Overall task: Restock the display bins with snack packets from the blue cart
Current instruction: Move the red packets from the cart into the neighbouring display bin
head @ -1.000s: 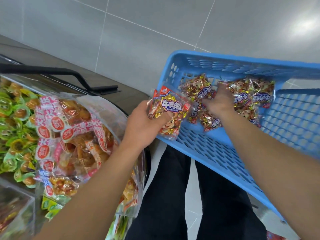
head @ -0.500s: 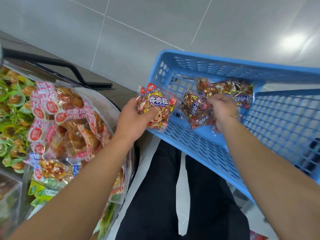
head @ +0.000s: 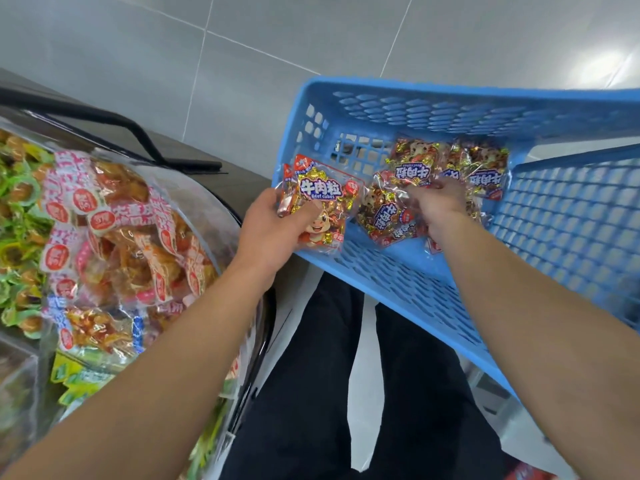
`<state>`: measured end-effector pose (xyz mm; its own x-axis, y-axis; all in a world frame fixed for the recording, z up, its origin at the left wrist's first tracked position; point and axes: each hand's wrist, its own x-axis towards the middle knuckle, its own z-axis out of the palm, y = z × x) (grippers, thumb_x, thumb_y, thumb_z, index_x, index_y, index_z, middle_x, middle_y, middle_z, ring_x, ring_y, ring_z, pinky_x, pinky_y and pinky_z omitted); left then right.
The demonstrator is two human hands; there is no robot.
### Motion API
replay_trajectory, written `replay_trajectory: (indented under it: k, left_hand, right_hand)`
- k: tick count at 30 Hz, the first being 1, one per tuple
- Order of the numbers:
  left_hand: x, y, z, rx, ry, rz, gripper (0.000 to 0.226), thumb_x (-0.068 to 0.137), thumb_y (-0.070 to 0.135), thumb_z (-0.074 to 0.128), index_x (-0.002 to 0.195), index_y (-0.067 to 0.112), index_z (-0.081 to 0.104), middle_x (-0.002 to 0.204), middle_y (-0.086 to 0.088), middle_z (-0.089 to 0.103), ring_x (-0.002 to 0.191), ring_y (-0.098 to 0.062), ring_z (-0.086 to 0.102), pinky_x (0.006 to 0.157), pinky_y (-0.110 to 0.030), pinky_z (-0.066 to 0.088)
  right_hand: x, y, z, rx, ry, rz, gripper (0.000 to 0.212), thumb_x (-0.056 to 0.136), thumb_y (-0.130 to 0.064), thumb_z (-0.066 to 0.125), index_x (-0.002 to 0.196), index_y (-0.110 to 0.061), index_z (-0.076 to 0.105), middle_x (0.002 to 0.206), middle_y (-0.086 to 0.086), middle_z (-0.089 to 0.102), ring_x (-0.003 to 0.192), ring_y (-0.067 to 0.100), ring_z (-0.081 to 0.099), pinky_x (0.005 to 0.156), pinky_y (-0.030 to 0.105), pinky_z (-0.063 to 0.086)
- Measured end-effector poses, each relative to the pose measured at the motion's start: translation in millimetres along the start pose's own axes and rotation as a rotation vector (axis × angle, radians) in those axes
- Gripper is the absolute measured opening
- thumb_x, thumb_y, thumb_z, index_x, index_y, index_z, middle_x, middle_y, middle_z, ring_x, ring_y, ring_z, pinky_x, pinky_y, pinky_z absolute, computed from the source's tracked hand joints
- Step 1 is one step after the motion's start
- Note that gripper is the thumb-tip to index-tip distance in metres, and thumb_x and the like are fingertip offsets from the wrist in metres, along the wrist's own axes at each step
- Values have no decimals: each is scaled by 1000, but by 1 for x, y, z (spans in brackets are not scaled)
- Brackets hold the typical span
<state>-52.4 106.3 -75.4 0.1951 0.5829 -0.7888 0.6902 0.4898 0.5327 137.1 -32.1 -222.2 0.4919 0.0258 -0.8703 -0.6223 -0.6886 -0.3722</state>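
Head view. The step in hand looks like gathering: the left hand (head: 273,233) already grips a small stack of beef-cube packets (head: 320,206) at the near-left corner of the blue cart (head: 571,216), thumb across the front of the top packet and the other fingers hidden behind, so the stack is pinched flat. The right hand (head: 437,206) reaches into the cart and lies over the loose packets (head: 414,174) on its mesh floor. Its fingers (head: 420,192) curl down into the pile and seem to be closing on one or more packets, though which one they hold is hidden under the hand.

To do this well, I judge the right hand should take a packet by a flat edge rather than the crinkly middle (the foil looks slippery), lift it free of its neighbours, and lay it face-up on the left hand's stack, all facing one way. The left grip should stay firm but not crush the contents.

Relative to the fingers: the loose packets lie directly under and just beyond the right fingertips, some touching the knuckles, two more near the far wall of the cart. The display bins (head: 114,237) sit well to the left, heaped with other snack packets, apart from both hands.
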Motion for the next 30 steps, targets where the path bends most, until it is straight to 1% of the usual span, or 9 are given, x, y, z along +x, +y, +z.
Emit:
replay_trajectory:
  k: [2,5,9,15,18,20,23,27,30]
  left_hand:
    - [5,-1,-1,4,1,11,30,83,27,80,109,21,64,103,1,77,92,-17,76,87,-47,61]
    - [4,0,-3,-4,16,10,30,84,27,80,109,19,65,103,0,77,92,-19,75,88,-49,60]
    - [-16,7,-8,-20,10,36,24,85,28,80,104,23,65,98,2,78,88,-17,76,86,-47,61]
    - [-94,14,-28,16,88,134,22,84,35,80,90,36,60,85,24,74,78,0,73,70,-24,58]
    - [-149,10,-42,-143,147,134,19,86,24,79,97,29,65,101,1,78,88,-20,75,75,-38,60]
    - [-191,5,-47,-306,187,163,13,89,14,75,94,23,67,89,2,79,76,-16,76,58,-31,60]
    - [-254,-9,-53,-511,271,185,9,93,9,69,94,18,65,79,5,77,67,-12,74,53,-29,58]
    - [-322,-38,-68,-709,417,189,10,95,17,69,102,19,64,80,10,76,70,-12,72,65,-36,62]
    - [-362,-63,-82,-825,514,225,13,94,18,70,94,26,59,74,20,75,69,-7,74,61,-32,62]
  right_hand:
    - [-2,-2,3,74,74,-20,49,84,-21,76,130,-16,60,104,-4,67,86,17,63,71,26,48]
    - [-20,-7,-16,220,172,-114,3,85,-20,72,87,-20,71,73,-8,71,66,13,65,56,21,47]
    - [-70,-19,-63,240,156,-289,7,81,-29,68,79,-23,68,84,2,70,77,20,60,75,48,53]
    - [-170,-53,-123,146,14,-484,17,96,-32,51,89,-25,65,89,-4,71,83,16,66,80,44,55]
    - [-223,-62,-129,304,-194,-388,23,105,-24,44,101,-14,64,90,10,69,72,24,63,68,45,52]
    - [-261,-62,-131,345,-393,-279,35,106,-27,41,125,-1,57,118,28,64,88,38,60,70,49,48]
    - [-315,-50,-136,297,-645,-220,43,102,-12,41,142,3,41,141,33,46,118,50,50,62,44,57]
    - [-373,-30,-133,160,-862,-287,47,91,15,42,137,9,41,136,36,49,121,49,51,104,64,40]
    - [-412,-24,-118,46,-964,-361,36,88,14,51,123,5,55,106,20,70,94,32,68,81,40,58]
